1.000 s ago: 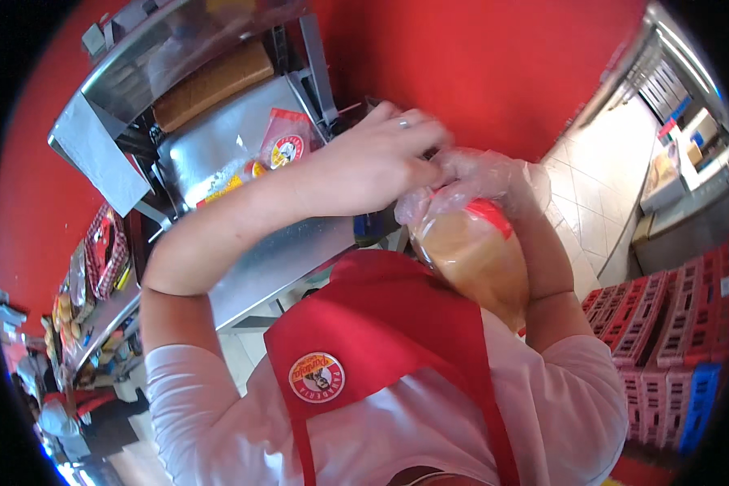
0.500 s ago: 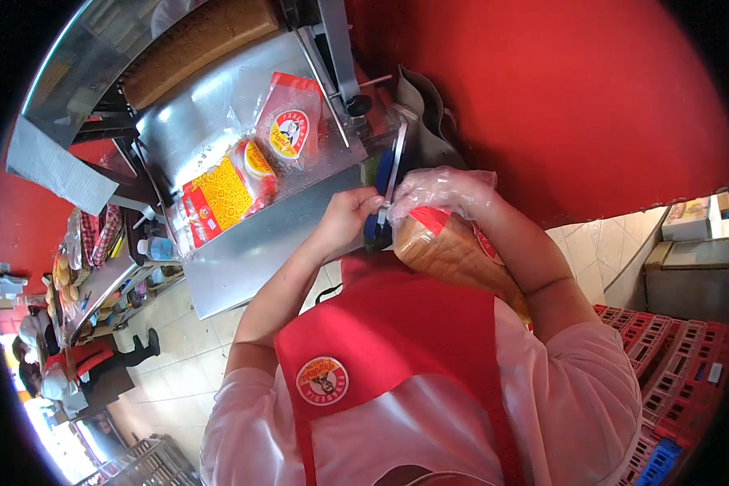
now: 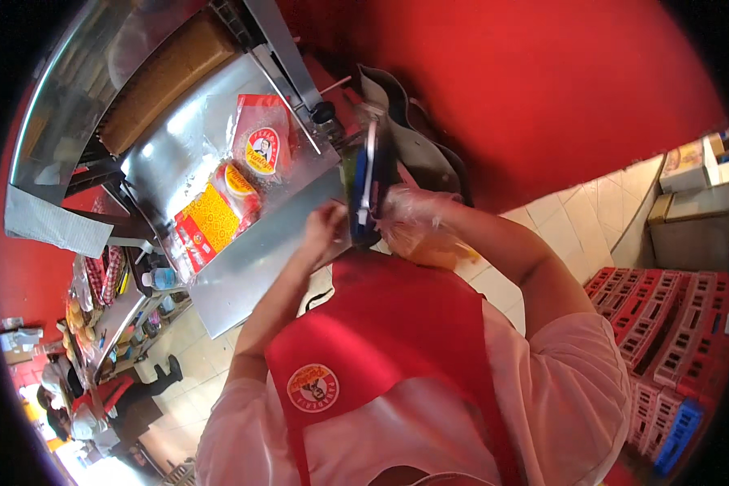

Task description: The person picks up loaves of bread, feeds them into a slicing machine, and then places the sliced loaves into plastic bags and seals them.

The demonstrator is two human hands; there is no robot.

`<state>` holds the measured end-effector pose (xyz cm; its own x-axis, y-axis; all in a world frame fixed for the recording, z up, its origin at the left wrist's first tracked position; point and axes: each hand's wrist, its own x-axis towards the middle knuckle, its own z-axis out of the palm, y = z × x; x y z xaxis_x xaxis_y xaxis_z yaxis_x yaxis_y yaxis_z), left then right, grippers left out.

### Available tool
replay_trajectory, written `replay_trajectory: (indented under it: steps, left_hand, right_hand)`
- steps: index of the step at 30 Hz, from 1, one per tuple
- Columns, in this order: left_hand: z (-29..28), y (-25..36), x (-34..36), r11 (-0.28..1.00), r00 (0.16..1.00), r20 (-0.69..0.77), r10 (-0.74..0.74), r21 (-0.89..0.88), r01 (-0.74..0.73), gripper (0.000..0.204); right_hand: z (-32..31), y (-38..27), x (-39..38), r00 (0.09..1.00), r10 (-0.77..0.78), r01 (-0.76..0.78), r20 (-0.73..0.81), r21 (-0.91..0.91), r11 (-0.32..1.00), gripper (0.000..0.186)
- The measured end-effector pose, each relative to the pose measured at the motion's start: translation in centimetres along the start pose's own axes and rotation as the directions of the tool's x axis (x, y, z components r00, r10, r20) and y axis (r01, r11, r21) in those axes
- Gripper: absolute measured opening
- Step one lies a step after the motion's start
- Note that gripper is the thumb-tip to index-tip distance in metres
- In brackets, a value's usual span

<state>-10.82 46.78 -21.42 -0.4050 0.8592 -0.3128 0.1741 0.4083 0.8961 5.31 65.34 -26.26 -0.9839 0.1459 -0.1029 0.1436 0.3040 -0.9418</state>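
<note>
My right hand (image 3: 417,207) grips the gathered neck of a clear plastic bag, whose loose film covers the fingers. Inside the bag is a golden-brown loaf of bread (image 3: 433,249), hanging beneath my right forearm and partly hidden by it. Just left of that hand stands a blue device with a pale metal strip (image 3: 368,190), which looks like a bag-neck sealer. My left hand (image 3: 326,224) is on the device's other side, a little apart from it. Its fingers are curled together and slightly blurred; whatever they may hold is too small to make out.
A metal slicer-like machine carries a long brown loaf (image 3: 174,81). On its steel tray (image 3: 308,190) lie printed plastic bags (image 3: 211,219). A grey cloth or sack (image 3: 405,121) hangs by the red wall. Red crates (image 3: 664,324) stack at right; another person (image 3: 97,405) is far left.
The right hand and bagged loaf have shifted, with less of the loaf showing now. My left hand has drawn away from the blue device toward the left. The whole view has turned slightly.
</note>
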Motion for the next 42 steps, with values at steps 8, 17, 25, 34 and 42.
replay_trajectory:
  steps: [8, 17, 25, 34, 42]
  left_hand:
    - [-0.3, -1.1, -8.4, 0.939, 0.944, 0.150, 0.293, 0.142, -0.313, 0.025]
    - [7.8, 10.3, -13.7, 0.578, 0.642, 0.250, 0.725, 0.286, -0.764, 0.020]
    - [13.6, 14.5, -20.6, 0.835, 0.555, 0.637, 0.535, -0.500, -0.231, 0.014]
    - [40.5, 2.3, -38.4, 0.639, 0.027, 0.997, -0.066, 0.022, 0.769, 0.065]
    - [64.2, -4.3, -43.6, 0.584, -0.287, 0.754, -0.591, 0.645, 0.493, 0.075]
  right_hand:
    - [1.5, -4.9, -7.1, 0.945, -0.278, 0.228, -0.173, -0.262, 0.938, 0.018]
    - [8.2, -14.2, -19.1, 0.727, -0.415, 0.222, -0.547, -0.385, 0.896, 0.013]
    - [16.7, -22.2, -36.2, 0.368, -0.335, -0.004, -0.867, -0.362, 0.932, 0.014]
    - [32.8, -27.7, -66.2, -0.457, 0.156, 0.669, -0.876, -0.223, 0.709, 0.062]
    - [60.1, -3.2, -78.4, -0.577, 0.656, 0.799, -0.486, -0.502, 0.330, 0.064]
